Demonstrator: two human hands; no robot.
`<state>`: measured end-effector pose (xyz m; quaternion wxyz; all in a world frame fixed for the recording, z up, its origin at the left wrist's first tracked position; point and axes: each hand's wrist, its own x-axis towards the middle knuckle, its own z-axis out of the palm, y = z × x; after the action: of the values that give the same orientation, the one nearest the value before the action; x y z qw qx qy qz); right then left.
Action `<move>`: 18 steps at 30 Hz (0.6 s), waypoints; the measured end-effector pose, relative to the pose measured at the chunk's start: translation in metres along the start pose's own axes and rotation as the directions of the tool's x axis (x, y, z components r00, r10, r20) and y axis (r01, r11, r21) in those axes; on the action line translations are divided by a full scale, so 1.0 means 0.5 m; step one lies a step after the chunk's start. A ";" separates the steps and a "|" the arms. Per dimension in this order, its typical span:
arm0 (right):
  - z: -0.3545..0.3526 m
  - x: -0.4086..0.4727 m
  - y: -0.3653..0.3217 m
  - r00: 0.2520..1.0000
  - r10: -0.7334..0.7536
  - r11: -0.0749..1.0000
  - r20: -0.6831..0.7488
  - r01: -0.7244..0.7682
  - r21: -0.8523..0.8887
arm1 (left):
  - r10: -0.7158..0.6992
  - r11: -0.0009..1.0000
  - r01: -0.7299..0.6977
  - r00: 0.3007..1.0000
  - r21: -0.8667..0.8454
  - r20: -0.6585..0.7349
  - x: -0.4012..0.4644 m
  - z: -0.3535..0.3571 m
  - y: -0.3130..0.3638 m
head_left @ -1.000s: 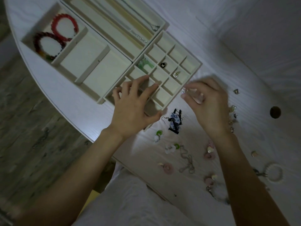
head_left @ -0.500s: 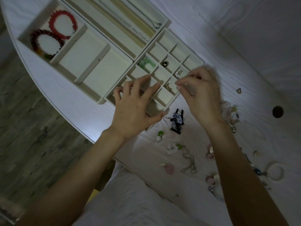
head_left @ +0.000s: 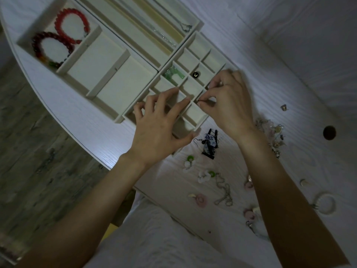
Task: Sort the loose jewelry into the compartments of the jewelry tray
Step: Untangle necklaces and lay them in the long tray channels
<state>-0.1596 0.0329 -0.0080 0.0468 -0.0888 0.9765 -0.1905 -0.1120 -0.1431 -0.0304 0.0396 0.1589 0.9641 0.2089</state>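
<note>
The cream jewelry tray (head_left: 195, 43) lies on the white table, and its grid of small compartments holds a green jade piece (head_left: 173, 74) and a black stud (head_left: 195, 74). My left hand (head_left: 160, 128) rests on the near part of the grid with its fingers spread. My right hand (head_left: 229, 105) reaches into a compartment on the grid's right side, thumb and forefinger pinching a tiny piece of jewelry (head_left: 200, 102) that is mostly hidden. Loose pieces lie nearer to me: blue-and-white earrings (head_left: 209, 143), green-and-white earrings (head_left: 190, 161), a chain (head_left: 224, 192) and a pink ring (head_left: 201, 199).
Two red bead bracelets (head_left: 71, 26) fill the tray's far-left compartment, and thin necklaces (head_left: 164, 35) lie in the long slots. A tangle of pale jewelry (head_left: 274, 132) and a white bead bracelet (head_left: 325, 204) sit at the right. A round hole (head_left: 329, 132) pierces the table. The table edge runs diagonally at left.
My right hand has moved left and away from me, from beside the tray down into a small compartment, carrying the tiny piece. My left hand has stayed on the tray.
</note>
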 end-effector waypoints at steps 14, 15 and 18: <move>-0.002 -0.014 0.001 0.996 0.090 0.996 0.009 -0.090 0.014 | 0.005 1.000 -0.005 1.000 -0.002 0.007 0.001 -0.003 -0.001; -0.004 -0.014 0.002 0.996 0.092 0.996 0.016 -0.092 0.010 | 0.004 1.000 -0.004 1.000 0.000 0.010 0.001 -0.003 -0.001; -0.007 -0.014 0.003 0.995 0.086 0.996 0.042 -0.086 0.002 | 0.004 1.000 -0.004 1.000 0.002 0.015 0.001 -0.003 -0.002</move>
<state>-0.1536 0.0371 -0.0049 0.0756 -0.0505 0.9779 -0.1883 -0.1131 -0.1443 -0.0295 0.0461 0.1623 0.9637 0.2068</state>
